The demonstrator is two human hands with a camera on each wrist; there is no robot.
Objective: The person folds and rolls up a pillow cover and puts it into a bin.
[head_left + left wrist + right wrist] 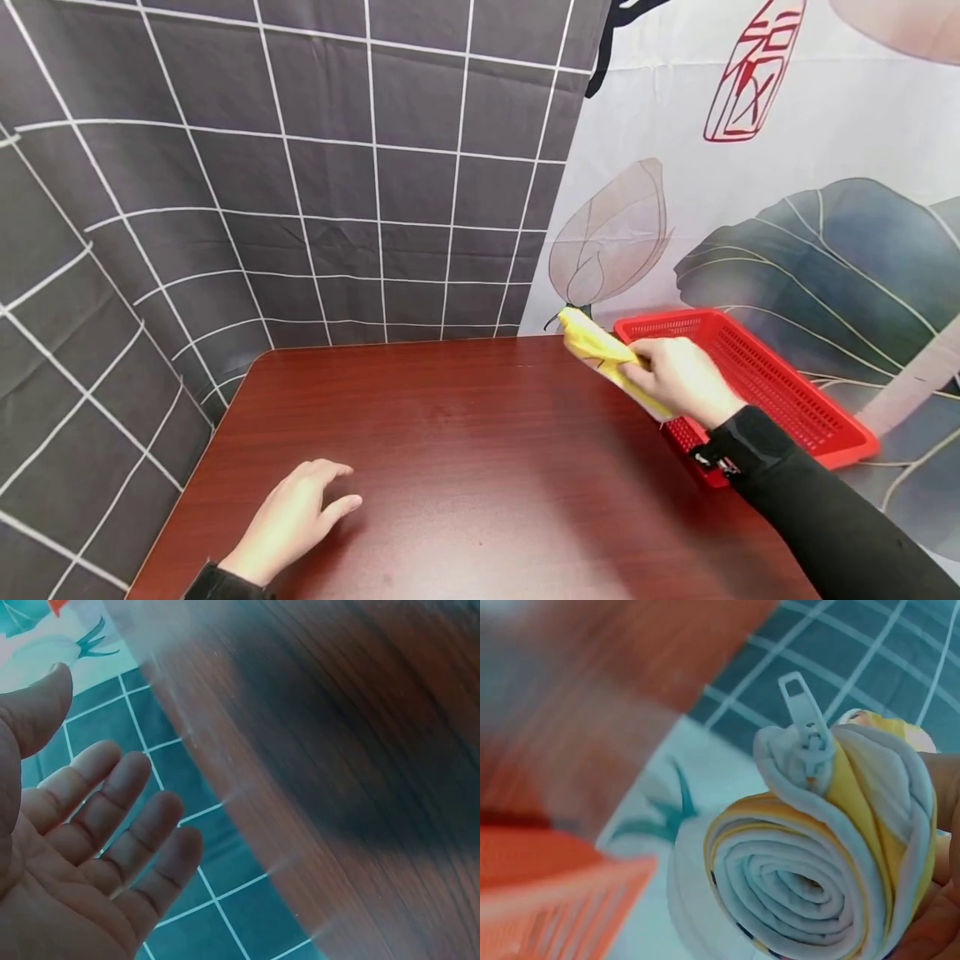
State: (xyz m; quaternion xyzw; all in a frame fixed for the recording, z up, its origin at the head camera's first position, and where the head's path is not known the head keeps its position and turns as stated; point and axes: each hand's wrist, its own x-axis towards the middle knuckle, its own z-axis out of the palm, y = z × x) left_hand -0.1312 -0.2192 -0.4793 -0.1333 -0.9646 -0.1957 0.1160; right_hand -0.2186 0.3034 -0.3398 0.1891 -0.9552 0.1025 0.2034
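A rolled-up yellow cloth piece with a white lining and a zipper (596, 343) is gripped in my right hand (686, 377), held up over the table's far right part beside a red basket (855, 446). In the right wrist view the end of the roll (795, 889) shows its spiral layers, and a pale zipper pull (802, 705) stands up from its edge. Fingers (941, 900) of that hand wrap its right side. My left hand (292, 517) is at the table's near left with nothing in it, thumb apart from the loosely bent fingers (139, 832).
The brown wooden table (420, 433) reaches back to a dark grid-patterned curtain (322, 175). A white curtain with painted leaves (637, 167) hangs behind the basket. The basket stands at the table's right edge, under the right forearm.
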